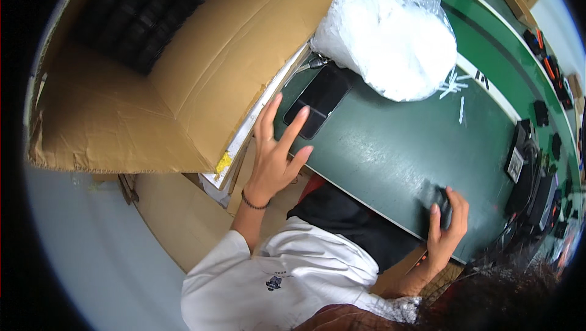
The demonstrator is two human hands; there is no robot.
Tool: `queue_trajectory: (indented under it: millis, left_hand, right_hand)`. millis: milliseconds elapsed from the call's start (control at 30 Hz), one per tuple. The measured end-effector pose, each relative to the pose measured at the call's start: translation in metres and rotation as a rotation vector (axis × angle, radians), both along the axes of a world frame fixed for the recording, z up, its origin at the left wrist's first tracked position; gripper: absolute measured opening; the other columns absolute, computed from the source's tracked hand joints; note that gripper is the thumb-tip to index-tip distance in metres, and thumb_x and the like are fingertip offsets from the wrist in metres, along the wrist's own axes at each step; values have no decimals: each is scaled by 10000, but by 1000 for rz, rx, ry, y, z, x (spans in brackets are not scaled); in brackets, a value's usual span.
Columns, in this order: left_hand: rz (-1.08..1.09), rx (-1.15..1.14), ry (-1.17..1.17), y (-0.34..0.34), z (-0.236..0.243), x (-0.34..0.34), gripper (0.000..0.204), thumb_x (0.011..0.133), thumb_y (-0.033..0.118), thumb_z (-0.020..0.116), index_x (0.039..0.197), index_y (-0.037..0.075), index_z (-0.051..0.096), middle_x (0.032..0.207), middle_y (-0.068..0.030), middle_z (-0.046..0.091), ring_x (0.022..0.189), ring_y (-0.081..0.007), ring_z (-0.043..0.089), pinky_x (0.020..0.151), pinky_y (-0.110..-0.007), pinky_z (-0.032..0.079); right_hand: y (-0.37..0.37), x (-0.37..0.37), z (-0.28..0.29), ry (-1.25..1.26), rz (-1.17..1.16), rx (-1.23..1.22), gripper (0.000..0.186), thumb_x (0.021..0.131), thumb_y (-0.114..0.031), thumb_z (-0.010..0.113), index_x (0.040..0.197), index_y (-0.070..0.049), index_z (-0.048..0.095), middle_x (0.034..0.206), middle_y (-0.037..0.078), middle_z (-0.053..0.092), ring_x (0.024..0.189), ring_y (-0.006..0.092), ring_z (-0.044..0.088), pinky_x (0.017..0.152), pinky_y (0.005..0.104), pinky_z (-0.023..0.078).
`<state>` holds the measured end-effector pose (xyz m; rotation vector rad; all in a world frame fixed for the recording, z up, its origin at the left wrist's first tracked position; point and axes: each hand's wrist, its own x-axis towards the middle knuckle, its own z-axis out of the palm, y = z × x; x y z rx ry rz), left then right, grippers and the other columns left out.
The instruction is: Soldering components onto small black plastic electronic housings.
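Note:
My left hand [274,160] is open, fingers spread, at the table's left edge. Its index fingertip lies over the lower part of a black smartphone [320,96], whose screen looks dark. A dark beaded bracelet circles that wrist. My right hand [448,230] rests at the near right edge of the green tabletop [390,154], thumb and fingers apart and slightly curled. A dark patch shows between them; I cannot tell whether it is only shadow. Beyond the phone sits a bulging clear plastic bag [390,41] of white contents. Keys [314,64] lie beside the phone.
A large open cardboard box [213,50] stands at the left, with many black pieces [140,14] inside. Thin white sticks [453,84] are scattered right of the bag. Black devices and cables [531,172] line the right edge. Farther back runs a green surface [494,50].

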<state>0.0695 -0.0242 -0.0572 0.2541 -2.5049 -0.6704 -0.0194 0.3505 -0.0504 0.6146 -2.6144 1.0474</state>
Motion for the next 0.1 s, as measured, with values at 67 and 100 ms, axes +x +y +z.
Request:
queue_trajectory:
  millis: [67,100]
  left_hand:
    - [12,-190,-172,-4,-16,-15,600,972,365,725,1528,166,616,1731,-267,212,1569,-447,248,1267,-549,247]
    - [23,-130,-109,-3,-17,-18,649,964,410,744,1551,179,591,1719,-267,268,1556,-451,282,1263,-574,257]
  right_hand:
    - [19,-2,-7,-106,-13,17,413,921,-83,761,1319,13,701,1230,218,699,1164,386,662,1076,452,494]
    - [20,-11,-9,-102,-6,7,413,921,-83,761,1319,13,701,1230,218,699,1164,386,662,1076,452,494]
